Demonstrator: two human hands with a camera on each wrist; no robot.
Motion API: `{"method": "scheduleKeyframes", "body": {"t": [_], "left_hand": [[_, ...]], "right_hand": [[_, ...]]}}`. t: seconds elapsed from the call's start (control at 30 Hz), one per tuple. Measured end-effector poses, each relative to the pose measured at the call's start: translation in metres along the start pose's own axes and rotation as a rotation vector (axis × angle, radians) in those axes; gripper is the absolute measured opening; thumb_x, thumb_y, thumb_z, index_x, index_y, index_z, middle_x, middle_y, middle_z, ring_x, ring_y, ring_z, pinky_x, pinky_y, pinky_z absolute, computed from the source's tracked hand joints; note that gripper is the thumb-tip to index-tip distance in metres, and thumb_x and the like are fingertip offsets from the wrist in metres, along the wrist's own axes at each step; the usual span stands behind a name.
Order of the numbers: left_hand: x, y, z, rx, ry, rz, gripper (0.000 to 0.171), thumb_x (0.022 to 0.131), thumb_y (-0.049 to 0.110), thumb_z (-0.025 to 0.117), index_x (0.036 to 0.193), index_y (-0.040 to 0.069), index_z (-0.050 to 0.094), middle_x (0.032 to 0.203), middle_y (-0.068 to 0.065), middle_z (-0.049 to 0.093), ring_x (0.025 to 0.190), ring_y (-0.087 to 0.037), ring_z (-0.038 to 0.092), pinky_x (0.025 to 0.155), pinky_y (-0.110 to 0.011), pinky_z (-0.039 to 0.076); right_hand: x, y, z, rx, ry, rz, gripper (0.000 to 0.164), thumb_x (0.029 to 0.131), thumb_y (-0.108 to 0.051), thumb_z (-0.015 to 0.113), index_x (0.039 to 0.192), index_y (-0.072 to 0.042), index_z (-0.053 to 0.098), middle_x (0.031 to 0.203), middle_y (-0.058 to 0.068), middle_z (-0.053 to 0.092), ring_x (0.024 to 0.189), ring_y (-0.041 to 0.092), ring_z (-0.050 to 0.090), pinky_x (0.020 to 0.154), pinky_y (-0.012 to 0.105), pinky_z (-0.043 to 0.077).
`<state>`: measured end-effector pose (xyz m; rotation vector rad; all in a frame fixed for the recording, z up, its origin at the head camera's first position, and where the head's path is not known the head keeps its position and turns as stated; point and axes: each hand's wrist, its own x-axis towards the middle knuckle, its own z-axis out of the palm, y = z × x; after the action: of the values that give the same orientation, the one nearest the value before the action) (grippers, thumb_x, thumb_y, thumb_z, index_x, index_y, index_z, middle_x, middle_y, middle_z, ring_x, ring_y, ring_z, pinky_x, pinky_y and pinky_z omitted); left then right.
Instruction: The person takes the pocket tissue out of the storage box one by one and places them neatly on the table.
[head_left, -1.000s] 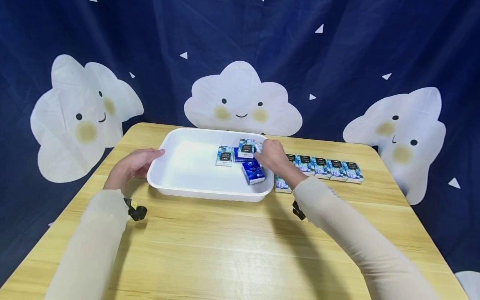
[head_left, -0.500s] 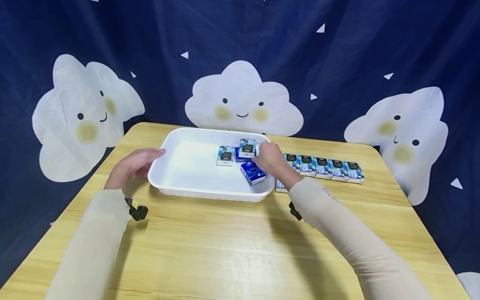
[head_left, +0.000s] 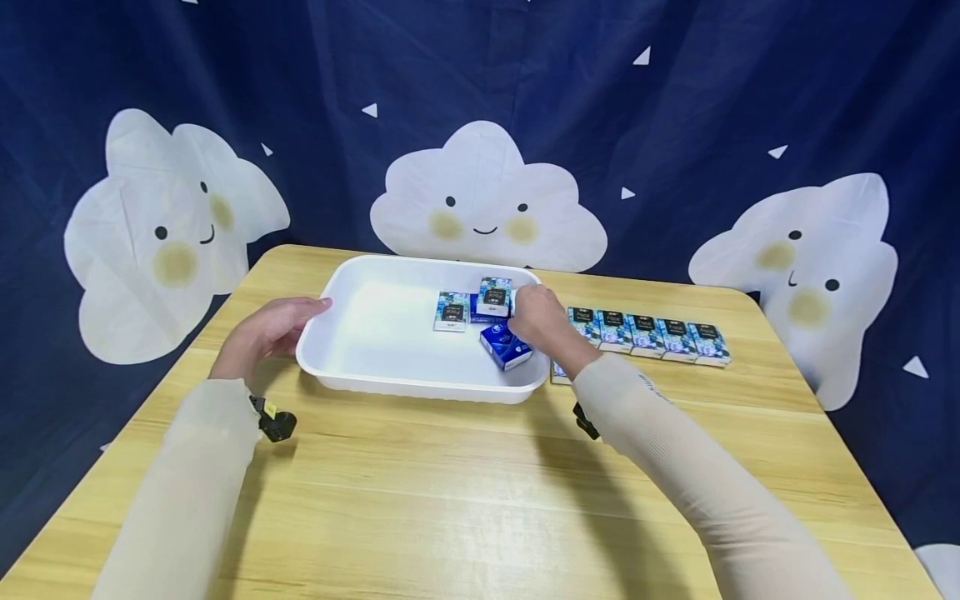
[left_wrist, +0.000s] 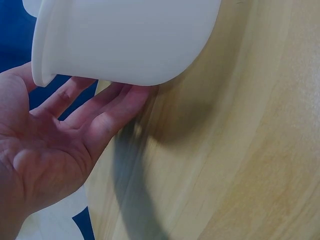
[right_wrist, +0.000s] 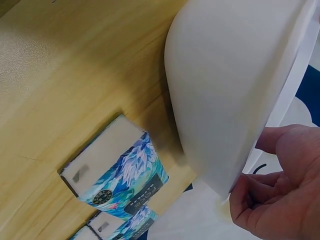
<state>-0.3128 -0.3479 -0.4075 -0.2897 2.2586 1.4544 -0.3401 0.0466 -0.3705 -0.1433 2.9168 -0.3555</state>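
A white plastic tray [head_left: 405, 387] stands on the table. My left hand [head_left: 273, 327] holds its left end, thumb over the rim and fingers against the outer wall in the left wrist view. My right hand [head_left: 542, 321] grips the right end; in the right wrist view, curled fingers [right_wrist: 245, 200] lie outside the rim, with the thumb on the inner side. Inside the tray are floral tissue packs, one lying flat [head_left: 452, 312] and one on top [head_left: 494, 296] of a dark blue pack [head_left: 477, 317]. Another blue tissue pack [head_left: 506, 347] lies beside the right hand, which hides part of that corner.
Right of the tray, a row of several floral tissue packs [head_left: 647, 336] lies on the wooden table [head_left: 420, 483]. Another floral pack [right_wrist: 135, 165] sits close to the tray's right wall. A dark blue curtain [head_left: 315, 67] with white clouds hangs behind.
My right hand has shifted slightly left along the tray's right end. The front blue pack has turned a little. My left hand stays on the left rim.
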Motion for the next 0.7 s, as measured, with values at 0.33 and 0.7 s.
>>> {"method": "scheduleKeyframes", "body": {"t": [0.33, 0.7], "left_hand": [[0.004, -0.001, -0.002, -0.006, -0.015, 0.005, 0.078, 0.105, 0.052, 0.046, 0.159, 0.001, 0.022, 0.127, -0.01, 0.063, 0.093, -0.01, 0.069, 0.082, -0.03, 0.059], [0.002, -0.002, -0.002, 0.023, 0.002, 0.012, 0.083, 0.102, 0.059, 0.048, 0.159, 0.003, 0.024, 0.123, -0.009, 0.065, 0.091, -0.01, 0.07, 0.082, -0.032, 0.06]], "right_hand": [[0.001, 0.009, -0.001, 0.075, 0.066, -0.011, 0.027, 0.093, -0.023, 0.066, 0.105, 0.001, 0.067, 0.083, 0.009, 0.066, 0.073, 0.02, 0.066, 0.057, 0.026, 0.055], [-0.003, 0.018, -0.016, 0.079, 0.229, -0.1, 0.035, 0.091, -0.023, 0.06, 0.059, -0.014, 0.048, 0.053, -0.001, 0.043, 0.049, 0.016, 0.047, 0.045, 0.025, 0.035]]}}
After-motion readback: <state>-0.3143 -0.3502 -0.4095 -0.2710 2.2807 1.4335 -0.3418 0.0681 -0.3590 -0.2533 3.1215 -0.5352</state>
